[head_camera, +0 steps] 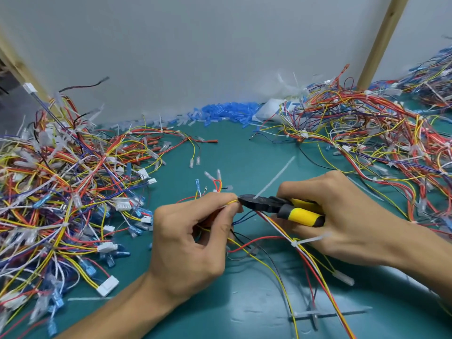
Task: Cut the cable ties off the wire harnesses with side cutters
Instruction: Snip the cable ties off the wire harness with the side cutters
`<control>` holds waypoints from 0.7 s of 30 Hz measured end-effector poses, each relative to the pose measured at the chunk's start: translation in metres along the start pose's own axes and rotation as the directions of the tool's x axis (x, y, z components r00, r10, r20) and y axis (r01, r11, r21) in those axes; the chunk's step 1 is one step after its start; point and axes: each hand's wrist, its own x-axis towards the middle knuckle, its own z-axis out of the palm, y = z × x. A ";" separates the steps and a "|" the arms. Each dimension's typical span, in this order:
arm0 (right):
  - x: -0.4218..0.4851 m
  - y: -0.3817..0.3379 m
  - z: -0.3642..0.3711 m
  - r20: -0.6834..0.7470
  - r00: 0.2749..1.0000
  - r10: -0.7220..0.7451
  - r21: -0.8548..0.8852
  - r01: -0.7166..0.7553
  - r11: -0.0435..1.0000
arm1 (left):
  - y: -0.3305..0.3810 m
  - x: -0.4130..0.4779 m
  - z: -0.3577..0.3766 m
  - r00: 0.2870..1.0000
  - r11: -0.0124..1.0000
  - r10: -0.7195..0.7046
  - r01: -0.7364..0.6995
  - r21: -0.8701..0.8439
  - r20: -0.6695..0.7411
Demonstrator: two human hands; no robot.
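Note:
My left hand [193, 238] pinches a wire harness [276, 231] of yellow, red, white and blue wires above the green mat. My right hand [342, 216] grips the side cutters [281, 206], which have yellow and grey handles. Their black jaws sit right at my left fingertips, at a white cable tie [274, 179] whose long tail sticks up to the right. A second white cable tie [310, 241] wraps the same harness lower down, under my right hand. Whether the jaws are closed on the tie is hard to tell.
A big tangle of harnesses [56, 192] with white connectors lies on the left, another heap [381, 133] on the right. Blue sleeves [225, 111] line the grey back wall. Cut ties [308, 314] lie on the green mat [244, 152]. A wooden post [381, 42] stands at right.

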 end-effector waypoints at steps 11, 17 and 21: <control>0.002 -0.002 -0.006 0.025 1.000 0.009 -0.044 -0.008 0.999 | 0.000 0.000 -0.002 0.999 0.999 0.032 -0.032 0.013 0.002; 0.002 0.000 -0.009 0.047 0.999 -0.001 -0.026 0.003 1.000 | 0.000 -0.001 0.000 0.999 0.999 0.041 -0.041 0.020 0.029; -0.001 -0.006 -0.011 0.098 0.995 0.030 0.026 -0.033 0.999 | -0.002 -0.004 -0.001 0.998 0.998 0.066 -0.067 0.020 0.025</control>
